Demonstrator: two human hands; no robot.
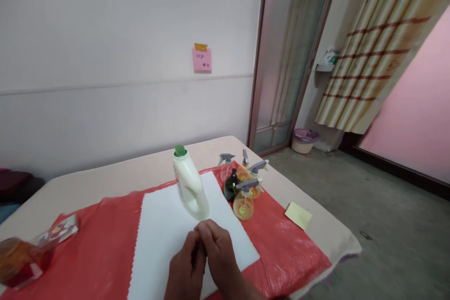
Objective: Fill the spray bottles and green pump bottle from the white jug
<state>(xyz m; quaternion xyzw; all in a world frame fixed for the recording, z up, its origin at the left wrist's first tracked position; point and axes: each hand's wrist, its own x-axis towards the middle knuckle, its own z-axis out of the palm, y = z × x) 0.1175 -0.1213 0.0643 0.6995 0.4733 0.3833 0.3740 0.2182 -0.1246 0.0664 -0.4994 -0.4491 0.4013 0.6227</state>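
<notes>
My left hand and my right hand are brought together over the white sheet, low in the view. Their fingers are bent and pressed against each other, and I see nothing held in them. Just beyond the fingertips stands a large pale handled bottle, upright with its handle towards me. Something green shows at its mouth. To the right of the bottle is a group of clear spray bottles, the nearest one with yellowish liquid and a grey trigger. A dark green bottle stands among them.
A red plastic sheet covers part of the beige table. At left lie a clear container with orange-red contents and a printed packet. Yellow notes lie near the right edge. A pink note hangs on the wall.
</notes>
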